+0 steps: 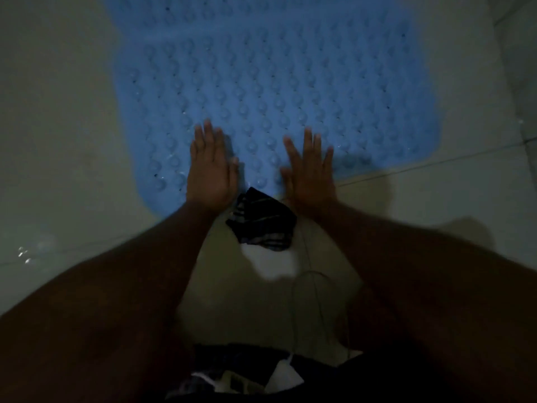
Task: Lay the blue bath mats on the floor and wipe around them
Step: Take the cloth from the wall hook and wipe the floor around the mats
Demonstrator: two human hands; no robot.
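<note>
A blue bath mat (270, 82) with rows of round bumps lies flat on the pale tiled floor, reaching from the top edge down to the middle of the view. My left hand (210, 167) lies flat on the mat's near left part, fingers straight. My right hand (311, 170) lies flat on the near edge to the right, fingers spread. A dark striped cloth (261, 221) sits crumpled on the floor between my wrists, just off the mat's near edge. Neither hand holds it.
Pale floor tiles (58, 141) surround the mat, with a grout line running right of it (436, 161). Water drops glint at the left (24, 254). My knees fill the lower corners. A thin white cable (313, 289) hangs in front of me.
</note>
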